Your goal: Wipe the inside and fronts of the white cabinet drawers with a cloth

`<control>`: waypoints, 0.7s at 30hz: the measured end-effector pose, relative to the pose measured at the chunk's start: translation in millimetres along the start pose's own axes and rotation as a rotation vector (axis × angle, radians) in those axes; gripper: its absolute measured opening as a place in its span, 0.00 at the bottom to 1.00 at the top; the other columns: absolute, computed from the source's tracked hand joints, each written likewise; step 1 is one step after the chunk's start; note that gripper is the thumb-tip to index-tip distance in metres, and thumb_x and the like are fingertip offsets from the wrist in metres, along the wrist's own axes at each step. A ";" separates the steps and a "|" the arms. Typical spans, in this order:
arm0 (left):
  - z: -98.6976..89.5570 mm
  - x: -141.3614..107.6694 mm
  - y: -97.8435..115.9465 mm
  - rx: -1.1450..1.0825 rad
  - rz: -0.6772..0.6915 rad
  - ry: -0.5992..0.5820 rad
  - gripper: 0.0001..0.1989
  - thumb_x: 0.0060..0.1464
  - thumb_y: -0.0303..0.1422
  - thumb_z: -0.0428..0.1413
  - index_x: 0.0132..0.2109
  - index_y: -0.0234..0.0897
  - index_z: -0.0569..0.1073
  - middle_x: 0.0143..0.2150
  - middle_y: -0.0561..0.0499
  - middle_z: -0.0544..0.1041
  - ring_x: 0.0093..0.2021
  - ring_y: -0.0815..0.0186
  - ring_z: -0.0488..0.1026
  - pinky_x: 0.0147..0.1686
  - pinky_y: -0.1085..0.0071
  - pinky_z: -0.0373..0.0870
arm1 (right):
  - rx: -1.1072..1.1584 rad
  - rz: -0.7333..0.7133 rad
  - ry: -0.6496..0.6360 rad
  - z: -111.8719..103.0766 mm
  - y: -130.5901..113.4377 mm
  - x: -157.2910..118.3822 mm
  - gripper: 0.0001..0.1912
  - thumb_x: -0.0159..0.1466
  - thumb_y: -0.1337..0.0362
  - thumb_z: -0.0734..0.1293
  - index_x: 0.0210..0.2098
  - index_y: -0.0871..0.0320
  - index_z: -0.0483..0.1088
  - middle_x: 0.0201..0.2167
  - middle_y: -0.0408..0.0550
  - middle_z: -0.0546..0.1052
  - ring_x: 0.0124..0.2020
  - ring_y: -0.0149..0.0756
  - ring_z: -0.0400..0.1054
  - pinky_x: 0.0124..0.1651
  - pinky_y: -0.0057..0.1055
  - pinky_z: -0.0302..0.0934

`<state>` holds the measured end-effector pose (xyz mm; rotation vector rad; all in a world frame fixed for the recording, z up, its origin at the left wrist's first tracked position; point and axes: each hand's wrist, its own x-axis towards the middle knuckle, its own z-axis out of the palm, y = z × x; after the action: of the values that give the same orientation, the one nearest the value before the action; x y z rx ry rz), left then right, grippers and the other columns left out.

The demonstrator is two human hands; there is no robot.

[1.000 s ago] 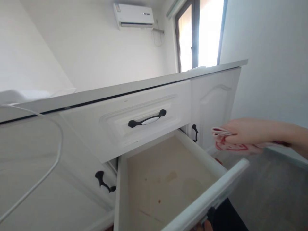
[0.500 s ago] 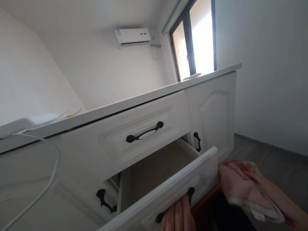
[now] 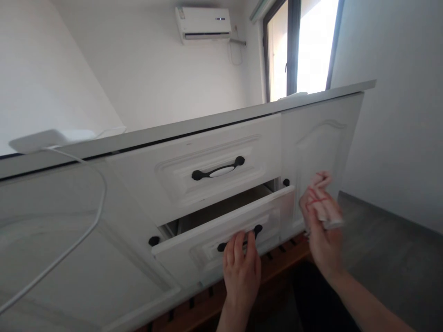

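My left hand (image 3: pixel 241 265) is on the dark handle (image 3: pixel 258 229) of the lower drawer (image 3: pixel 207 249), its fingers curled over the bar. That drawer stands partly out of the white cabinet, with a narrow dark gap above its front. To the right, my right hand (image 3: pixel 323 230) grips a bunched pink and white cloth (image 3: pixel 321 200) in front of the cabinet's right door (image 3: pixel 321 143). The upper drawer (image 3: pixel 218 170) is closed.
A white device (image 3: pixel 38 140) lies on the cabinet top (image 3: pixel 166 129) at the left, and a white cable (image 3: pixel 100 207) hangs from it. Wooden slats (image 3: pixel 200 306) run below the cabinet. An air conditioner (image 3: pixel 204 25) and a window (image 3: pixel 297 50) are behind.
The lower drawer has moved inward with my left hand on its handle. My right hand has lifted the cloth up and left, and the cloth is now bunched. The view has shifted.
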<state>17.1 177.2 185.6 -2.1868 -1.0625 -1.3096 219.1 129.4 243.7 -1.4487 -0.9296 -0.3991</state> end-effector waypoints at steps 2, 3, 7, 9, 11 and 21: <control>-4.1 -3.0 3.5 -0.002 -0.065 -0.014 0.22 0.62 0.29 0.54 0.62 0.45 0.72 0.57 0.49 0.77 0.60 0.58 0.69 0.61 0.60 0.62 | -0.020 -0.132 -0.114 36.8 -7.6 -7.2 0.27 0.72 0.58 0.56 0.69 0.56 0.57 0.74 0.58 0.51 0.74 0.54 0.44 0.71 0.63 0.43; -5.4 -6.0 5.9 0.006 -0.093 -0.017 0.24 0.62 0.30 0.53 0.64 0.45 0.69 0.58 0.49 0.76 0.61 0.58 0.68 0.63 0.60 0.60 | -0.062 -0.193 -0.144 52.9 -11.2 -12.3 0.28 0.71 0.58 0.56 0.70 0.55 0.57 0.75 0.56 0.46 0.76 0.57 0.37 0.71 0.67 0.40; 3.6 -19.8 11.0 0.054 -0.119 -0.038 0.26 0.62 0.36 0.53 0.67 0.38 0.66 0.65 0.45 0.71 0.66 0.55 0.64 0.62 0.59 0.64 | -0.147 -0.441 -0.311 91.6 -41.3 -35.1 0.31 0.69 0.63 0.57 0.71 0.48 0.56 0.76 0.47 0.45 0.76 0.59 0.32 0.70 0.66 0.41; 15.7 -24.7 8.5 0.088 -0.092 -0.007 0.28 0.61 0.40 0.56 0.65 0.36 0.68 0.65 0.41 0.71 0.67 0.51 0.64 0.58 0.59 0.69 | -0.137 -0.566 -0.474 98.4 -67.4 -42.6 0.32 0.68 0.63 0.59 0.72 0.46 0.55 0.75 0.45 0.50 0.75 0.56 0.39 0.70 0.61 0.45; 28.9 -27.8 4.5 0.162 -0.087 0.058 0.25 0.60 0.39 0.57 0.63 0.41 0.70 0.62 0.43 0.74 0.62 0.51 0.69 0.55 0.57 0.72 | -0.096 -0.712 -0.637 103.3 -96.3 -46.0 0.34 0.67 0.62 0.61 0.72 0.45 0.54 0.75 0.42 0.51 0.74 0.53 0.43 0.69 0.54 0.48; 51.1 -30.5 -7.1 0.314 -0.038 0.081 0.30 0.62 0.43 0.54 0.68 0.37 0.64 0.67 0.45 0.68 0.69 0.54 0.60 0.71 0.56 0.54 | 0.061 -1.378 -0.792 170.9 -158.7 -81.7 0.27 0.72 0.67 0.55 0.69 0.58 0.59 0.76 0.43 0.47 0.74 0.36 0.45 0.66 0.36 0.58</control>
<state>32.8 202.3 133.4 -1.8761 -1.1928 -1.1478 2.0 245.6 265.6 -0.6591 -2.5238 -0.7742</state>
